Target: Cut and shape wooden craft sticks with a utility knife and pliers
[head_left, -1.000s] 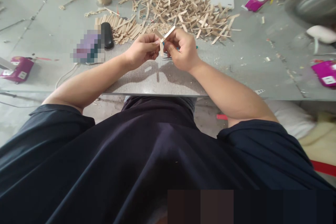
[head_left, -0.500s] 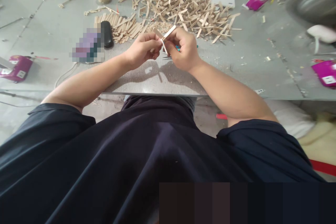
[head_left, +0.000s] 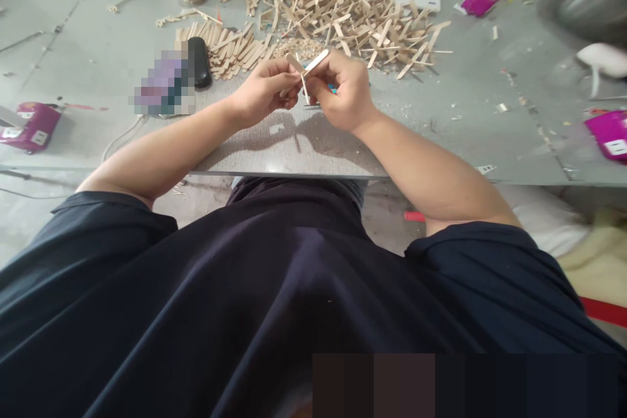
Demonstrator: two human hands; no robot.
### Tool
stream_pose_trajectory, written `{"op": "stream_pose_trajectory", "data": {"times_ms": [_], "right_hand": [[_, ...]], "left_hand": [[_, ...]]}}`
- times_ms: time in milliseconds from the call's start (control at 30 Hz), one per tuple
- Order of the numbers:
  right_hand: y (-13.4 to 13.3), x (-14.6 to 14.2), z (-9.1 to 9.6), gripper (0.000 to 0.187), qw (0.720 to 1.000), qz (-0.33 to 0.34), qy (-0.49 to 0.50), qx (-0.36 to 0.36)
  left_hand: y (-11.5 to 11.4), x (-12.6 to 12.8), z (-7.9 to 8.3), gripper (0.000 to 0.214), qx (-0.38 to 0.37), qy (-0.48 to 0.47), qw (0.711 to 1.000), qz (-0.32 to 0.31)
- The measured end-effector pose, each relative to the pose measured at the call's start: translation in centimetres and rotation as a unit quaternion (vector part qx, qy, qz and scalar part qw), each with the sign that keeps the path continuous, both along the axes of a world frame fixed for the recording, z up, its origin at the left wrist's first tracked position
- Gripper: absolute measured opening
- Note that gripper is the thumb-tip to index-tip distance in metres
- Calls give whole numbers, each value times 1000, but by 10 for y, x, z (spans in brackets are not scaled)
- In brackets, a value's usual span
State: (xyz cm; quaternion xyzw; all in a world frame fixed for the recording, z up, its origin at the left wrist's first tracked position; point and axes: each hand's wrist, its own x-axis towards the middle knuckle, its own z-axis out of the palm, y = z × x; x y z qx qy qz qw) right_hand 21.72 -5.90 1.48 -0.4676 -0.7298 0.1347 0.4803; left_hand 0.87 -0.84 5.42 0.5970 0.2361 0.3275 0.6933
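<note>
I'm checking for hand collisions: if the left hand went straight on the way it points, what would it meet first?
Past the crossed wooden sticks it holds, the left hand would probably meet the right hand first, though depth is unclear.

Fingers (head_left: 279, 81) pinching crossed sticks (head_left: 314, 64), heap (head_left: 353, 21) beyond

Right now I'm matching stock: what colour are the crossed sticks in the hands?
The crossed sticks are pale tan; the head view shows them.
</note>
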Motion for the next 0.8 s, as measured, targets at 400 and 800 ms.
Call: {"op": "stream_pose_trajectory", "data": {"times_ms": [400,800], "right_hand": [[-3,-4,7,79,999,2,42,-15],[-6,-6,11,86,1000,-7,15,6]], "left_hand": [[-2,-1,7,35,123,47,991,19],[-17,-10,13,22,214,56,970,101]]}}
